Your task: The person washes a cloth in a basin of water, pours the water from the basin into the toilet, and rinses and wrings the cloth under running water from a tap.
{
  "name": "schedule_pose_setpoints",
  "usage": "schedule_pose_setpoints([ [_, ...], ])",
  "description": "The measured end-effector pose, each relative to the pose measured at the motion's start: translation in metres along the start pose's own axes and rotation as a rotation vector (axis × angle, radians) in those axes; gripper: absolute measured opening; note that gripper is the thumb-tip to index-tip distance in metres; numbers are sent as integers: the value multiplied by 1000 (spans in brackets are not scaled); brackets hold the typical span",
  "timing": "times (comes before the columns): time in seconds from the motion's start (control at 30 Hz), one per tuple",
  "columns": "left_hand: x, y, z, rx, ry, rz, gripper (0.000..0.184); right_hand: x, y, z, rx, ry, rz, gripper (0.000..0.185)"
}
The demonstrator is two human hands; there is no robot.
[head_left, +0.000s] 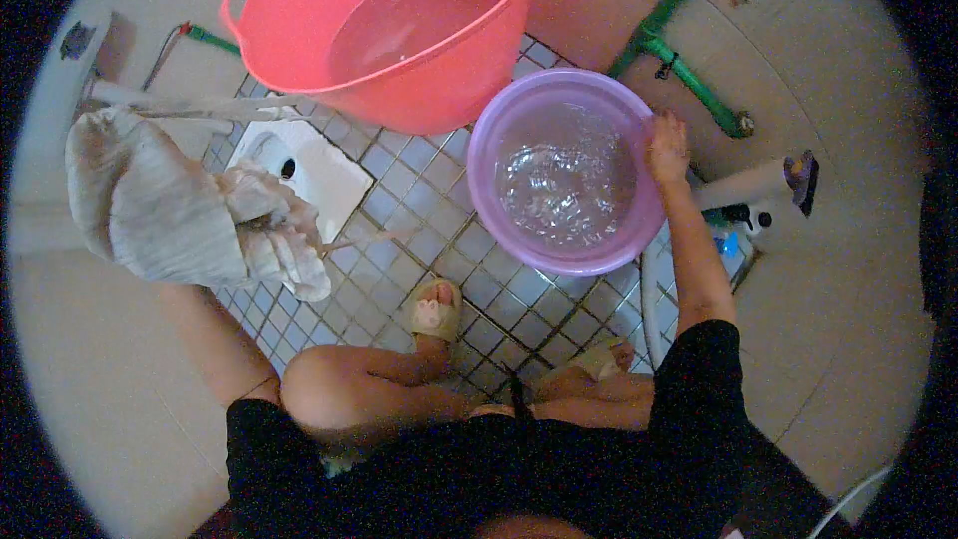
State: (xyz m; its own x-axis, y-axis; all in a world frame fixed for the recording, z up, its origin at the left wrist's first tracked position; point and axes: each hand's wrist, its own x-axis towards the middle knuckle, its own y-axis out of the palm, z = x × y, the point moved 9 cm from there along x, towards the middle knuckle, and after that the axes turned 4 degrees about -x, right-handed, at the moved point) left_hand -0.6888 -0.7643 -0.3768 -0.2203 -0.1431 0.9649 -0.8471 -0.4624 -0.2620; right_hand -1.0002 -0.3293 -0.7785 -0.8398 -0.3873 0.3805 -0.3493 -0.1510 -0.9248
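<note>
A bunched, off-white cloth (160,195) with thin strap-like ends is raised at the left, over the floor. It covers my left hand, whose fingers are hidden; only the forearm shows below, and the cloth hangs from that hand. On the right side, my right hand (669,148) grips the rim of a round purple basin (486,205). Clear, rippling water (564,180) fills much of that basin, which sits on the tiled floor.
A large pink tub (449,90) with water in it stands behind the basin. Under the cloth is a white squat toilet (339,185). Green pipes (679,60) and a pale drainpipe (753,185) run along the right wall. My slippered feet (435,309) rest on the tiles (479,284).
</note>
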Motion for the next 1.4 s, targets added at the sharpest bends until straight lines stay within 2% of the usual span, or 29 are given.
schedule_pose_setpoints([
  [0.07, -6, -13, 17, -74, 21, 1, 30, 5, 53, -40, 300, 133, -34, 31],
  [0.13, -10, -30, 36, -135, 47, 8, 33, -4, 56, -33, 315, 325, 510, 35],
  [0.2, -10, -50, 58, -195, 67, 0, 39, -19, 87, -46, 295, 223, 518, 40],
  [0.27, -11, -65, 96, -269, -118, 30, 43, -44, 96, -44, 795, 219, 592, 40],
  [0.33, -9, -80, 137, -369, -293, 39, 48, -109, 107, -34, 890, 556, 1052, 39],
  [0.37, -8, -84, 155, -426, -375, 44, 51, -141, 119, -26, 1020, 660, 1110, 40],
  [0.4, -9, -88, 164, -337, -361, 94, 52, -170, 132, -17, 1146, 774, 1168, 41],
  [0.43, -9, -92, 172, -249, -344, 143, 53, -180, 127, -2, 1259, 814, 1145, 40],
  [0.47, -11, -100, 170, -17, -224, 236, 51, -193, 123, 18, 1372, 860, 1117, 40],
  [0.57, -27, -100, 170, 636, 167, 499, 47, -208, 67, 66, 1262, 932, 1257, 35],
  [0.6, -32, -101, 170, 673, 213, 484, 47, -223, 65, 81, 1313, 961, 1246, 34],
  [0.67, -36, -105, 178, 508, 128, 371, 46, -246, 62, 109, 1411, 1004, 1219, 32],
  [0.77, -46, -119, 192, 304, 39, 218, 45, -273, 32, 162, 1501, 1238, 1109, 32],
  [0.87, -54, -132, 212, 184, 0, 120, 44, -244, -25, 233, 1534, 1055, 1117, 33],
  [0.97, -62, -139, 234, 93, -29, 63, 43, -234, -17, 268, 1558, 987, 1187, 34],
  [1.1, -75, -152, 270, 24, -70, 10, 41, -220, -27, 310, 1565, 1011, 1132, 33],
  [1.2, -85, -162, 301, 0, -106, -15, 40, -197, -32, 344, 1511, 949, 1158, 32],
  [1.3, -95, -175, 322, -14, -122, -40, 39, -172, -33, 387, 1487, 989, 1177, 32],
  [1.4, -101, -188, 354, -19, -145, -50, 38, -129, -31, 426, 1413, 863, 1136, 33],
])
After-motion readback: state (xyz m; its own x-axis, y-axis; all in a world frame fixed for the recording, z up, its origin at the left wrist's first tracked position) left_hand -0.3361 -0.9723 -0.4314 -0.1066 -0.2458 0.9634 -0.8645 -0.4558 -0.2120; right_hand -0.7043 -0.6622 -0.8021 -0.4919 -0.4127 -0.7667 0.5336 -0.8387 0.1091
